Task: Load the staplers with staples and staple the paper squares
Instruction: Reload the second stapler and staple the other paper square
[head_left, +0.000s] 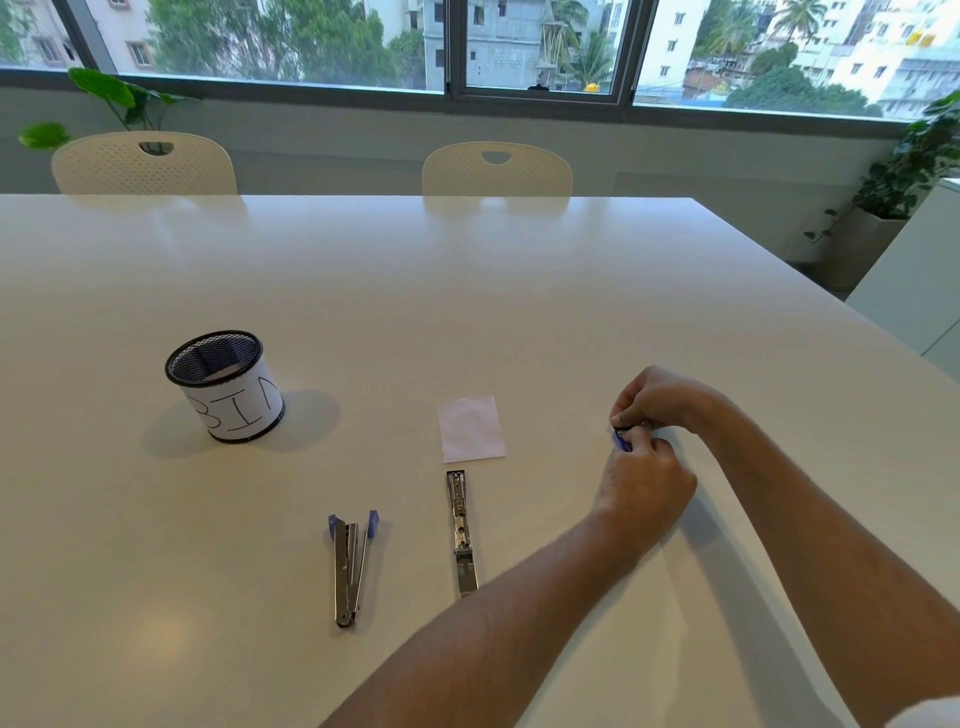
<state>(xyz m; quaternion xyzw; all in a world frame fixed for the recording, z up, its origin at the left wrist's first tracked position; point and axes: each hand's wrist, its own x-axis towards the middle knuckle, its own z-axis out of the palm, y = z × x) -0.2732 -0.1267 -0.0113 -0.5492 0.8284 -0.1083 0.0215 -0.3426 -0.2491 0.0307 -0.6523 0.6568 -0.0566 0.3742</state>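
Daylight from a wide window falls across a smooth, glossy white table (363, 291), with two perforated cream chairs (497, 170) pushed in on the far side. Both hands meet over the right part of the table: the left hand (644, 488) and the right hand (655, 397) have their fingertips curled in and pinching a small blue object (621, 440), probably a box of staples being opened, though it is too small and too covered to be sure. Working it with both hands close to the surface makes sense for something tiny and fiddly. Two staplers wait near the front edge, laid open as if for loading: the blue-tipped stapler (350, 566), thin bright metal, spread in a narrow V, and the flat-opened stapler (461, 530) stretched out straight with its channel upward. Just beyond the latter, within easy reach, lies a thin square of pale paper (471, 429). Well to the left stands a round black mesh cup (224, 384) wrapped in white paper lettered BIN.
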